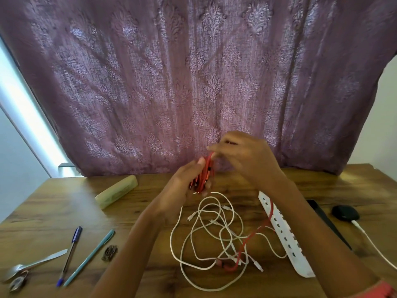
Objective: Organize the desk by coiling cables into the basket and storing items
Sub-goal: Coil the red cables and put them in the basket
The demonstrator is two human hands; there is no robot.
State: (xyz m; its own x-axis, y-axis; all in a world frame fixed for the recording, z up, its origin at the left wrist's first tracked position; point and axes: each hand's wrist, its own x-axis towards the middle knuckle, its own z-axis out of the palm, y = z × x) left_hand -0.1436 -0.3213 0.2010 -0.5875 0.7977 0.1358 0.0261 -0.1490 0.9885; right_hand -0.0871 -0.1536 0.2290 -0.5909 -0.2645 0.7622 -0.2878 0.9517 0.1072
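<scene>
At frame centre, the left hand [187, 182] closes its grip round the red braided cable [206, 175], coiled upright. The right hand [247, 155] seemingly pinches the top loop. The slack tail trails lower right, over the long white plastic power strip [285, 235].

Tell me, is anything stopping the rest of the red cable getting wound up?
Maybe. The loose tail of the red cable crosses the power strip and is tangled among the white cables on the desk, so it could snag.
</scene>
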